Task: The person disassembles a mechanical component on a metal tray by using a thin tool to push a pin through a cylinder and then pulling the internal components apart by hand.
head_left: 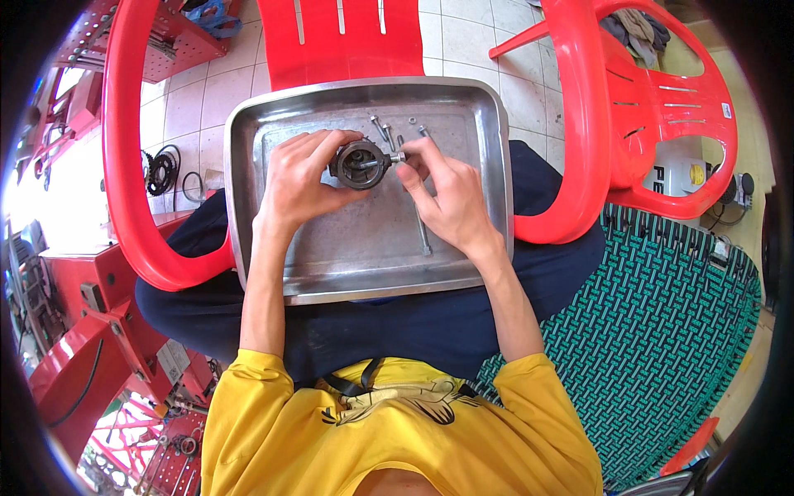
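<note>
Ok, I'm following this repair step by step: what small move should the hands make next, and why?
Probably a slight turn or push of the small bolt by the right hand, since its fingertips pinch it at the side of the round metal part, which the left hand steadies over the metal tray.
</note>
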Demonstrator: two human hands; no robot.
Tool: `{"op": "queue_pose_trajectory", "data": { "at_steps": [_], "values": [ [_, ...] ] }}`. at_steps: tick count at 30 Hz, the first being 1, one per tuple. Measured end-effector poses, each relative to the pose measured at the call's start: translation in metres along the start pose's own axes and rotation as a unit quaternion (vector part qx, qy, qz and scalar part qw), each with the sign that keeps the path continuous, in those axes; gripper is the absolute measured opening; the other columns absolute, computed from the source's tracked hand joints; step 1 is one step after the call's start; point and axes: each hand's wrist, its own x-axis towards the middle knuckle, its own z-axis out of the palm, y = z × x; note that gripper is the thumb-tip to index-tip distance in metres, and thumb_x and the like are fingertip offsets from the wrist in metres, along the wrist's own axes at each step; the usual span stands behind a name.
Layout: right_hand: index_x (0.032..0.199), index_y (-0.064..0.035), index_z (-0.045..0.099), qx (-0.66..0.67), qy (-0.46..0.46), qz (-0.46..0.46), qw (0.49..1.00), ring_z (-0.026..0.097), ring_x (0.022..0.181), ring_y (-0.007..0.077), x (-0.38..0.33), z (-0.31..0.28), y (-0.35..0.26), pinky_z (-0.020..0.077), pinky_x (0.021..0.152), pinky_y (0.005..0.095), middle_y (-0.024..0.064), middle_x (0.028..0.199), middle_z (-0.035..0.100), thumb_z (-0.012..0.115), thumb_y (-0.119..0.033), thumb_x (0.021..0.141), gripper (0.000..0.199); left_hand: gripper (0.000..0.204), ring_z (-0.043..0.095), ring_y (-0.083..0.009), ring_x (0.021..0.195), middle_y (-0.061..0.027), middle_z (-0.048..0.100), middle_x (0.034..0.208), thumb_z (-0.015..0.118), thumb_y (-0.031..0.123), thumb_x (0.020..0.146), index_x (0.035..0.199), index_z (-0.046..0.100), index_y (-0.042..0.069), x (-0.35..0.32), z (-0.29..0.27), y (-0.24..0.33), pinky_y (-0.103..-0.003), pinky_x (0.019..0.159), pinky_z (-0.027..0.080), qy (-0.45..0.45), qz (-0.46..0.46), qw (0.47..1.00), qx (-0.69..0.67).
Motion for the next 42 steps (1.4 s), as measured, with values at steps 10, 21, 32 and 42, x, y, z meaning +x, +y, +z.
{"op": "queue_pose_trajectory", "data": {
  "at_steps": [10, 21, 32, 42],
  "values": [
    [0.111, -0.0071, 0.061, 0.047, 0.0, 0.0, 0.999, 0.069, 0.082, 0.041, 0.0008, 0.0092, -0.0023, 0.0527, 0.067, 0.0479, 0.0154, 0.092, 0.07, 0.064, -0.021, 0.102, 0.017, 0.056, 0.074, -0.0298, 0.085, -0.0098, 0.076, 0.098, 0.092, 0.015, 0.055, 0.107, 0.072, 0.009, 0.0003, -0.0045, 0.0019, -0.038, 0.074, 0.059, -0.008, 0.002, 1.0, -0.013],
    [0.105, -0.0062, 0.061, 0.025, -0.028, -0.004, 0.999, 0.068, 0.077, 0.0422, 0.0005, 0.0034, -0.0014, 0.0504, 0.065, 0.0475, 0.0186, 0.08, 0.068, 0.061, -0.03, 0.105, 0.023, 0.063, 0.075, -0.0269, 0.087, -0.0084, 0.078, 0.104, 0.091, 0.011, 0.052, 0.112, 0.074, 0.008, -0.0015, -0.0053, 0.0003, -0.037, 0.078, 0.058, -0.027, 0.014, 0.999, -0.012],
    [0.098, -0.0048, 0.064, 0.015, -0.017, -0.004, 1.0, 0.066, 0.072, 0.0419, 0.0007, 0.0011, -0.001, 0.0487, 0.062, 0.0464, 0.0195, 0.076, 0.066, 0.066, -0.031, 0.102, 0.027, 0.065, 0.074, -0.0312, 0.088, -0.0106, 0.075, 0.103, 0.093, 0.018, 0.052, 0.112, 0.069, 0.008, 0.0008, -0.0069, 0.0035, -0.041, 0.077, 0.058, -0.038, 0.023, 0.999, -0.012],
    [0.098, -0.0051, 0.067, -0.015, -0.026, -0.006, 1.0, 0.067, 0.071, 0.0406, 0.0008, -0.0006, 0.0001, 0.0494, 0.061, 0.0461, 0.0177, 0.076, 0.068, 0.067, -0.033, 0.101, 0.028, 0.068, 0.074, -0.0316, 0.09, -0.0112, 0.075, 0.103, 0.093, 0.016, 0.051, 0.114, 0.07, 0.008, -0.0002, -0.0043, 0.0009, -0.041, 0.078, 0.059, -0.021, 0.031, 0.999, -0.018]
  ]
}}
